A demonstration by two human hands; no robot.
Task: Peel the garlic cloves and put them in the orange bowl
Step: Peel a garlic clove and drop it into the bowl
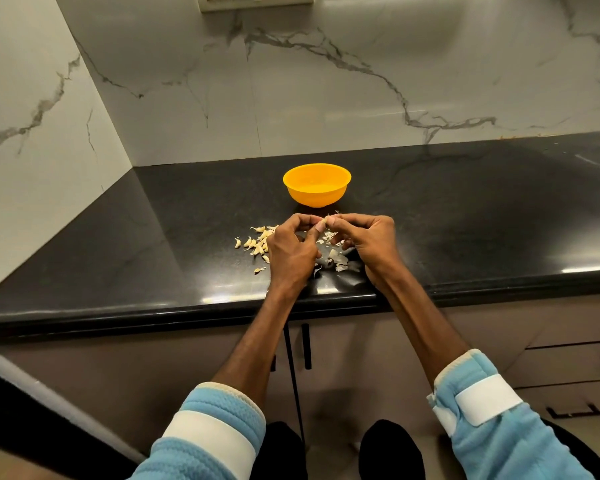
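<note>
Blue sleeves (222, 403) sit lowest. Your left hand (291, 251) and right hand (368, 240) meet in a fingertip grip, pinching one garlic clove (325, 221) between them. Its pale end pokes toward the orange bowl (316, 194), axis unclear.

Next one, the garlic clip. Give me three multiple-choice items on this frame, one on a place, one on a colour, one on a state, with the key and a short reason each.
1. Where is the bowl relative to the left hand and right hand?
A. Beyond them, farther back on the counter
B. Between them and the counter's front edge
C. On the floor
2. What colour is the counter?
A. White
B. Black
C. Green
3. What are the hands doing?
A. Lying flat
B. Both pinching one garlic clove
C. Lifting the bowl
Key: 1 A, the bowl stands behind both hands; 2 B, the top is dark and glossy; 3 B, the fingers of both meet on the clove.
</note>
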